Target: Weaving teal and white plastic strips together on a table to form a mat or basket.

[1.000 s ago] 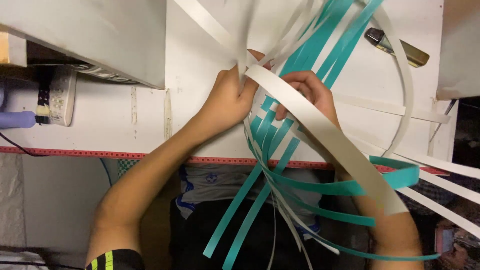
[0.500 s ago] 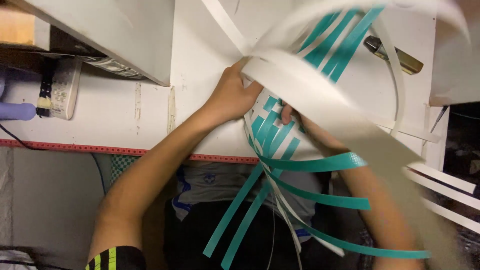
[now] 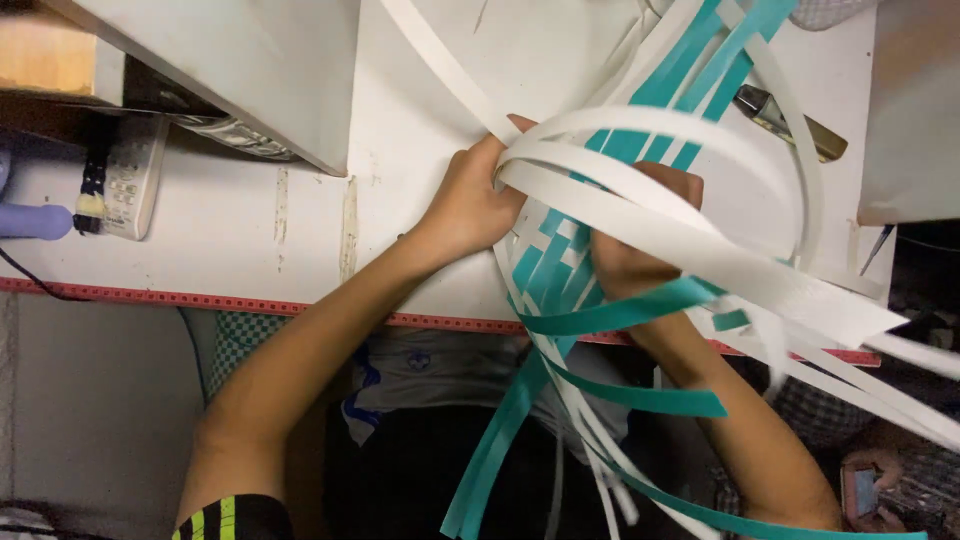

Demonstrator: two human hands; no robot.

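Teal and white woven strips (image 3: 560, 265) lie at the worktop (image 3: 300, 250) edge | left hand (image 3: 470, 205) pinches white bands; right hand (image 3: 625, 260) presses the weave, grip partly hidden | judged light, springy, slippery, crease-prone; best held at the woven centre.

The white strips (image 3: 640, 175) and teal strips (image 3: 625, 310) look like smooth, slightly glossy plastic, the white tabletop (image 3: 300, 240) matt, scuffed and stained.

Small craft workshop. Worn white bench (image 3: 300, 240) edged in red tape, woven strips (image 3: 560, 270), pliers (image 3: 790, 122), remote (image 3: 130, 180).
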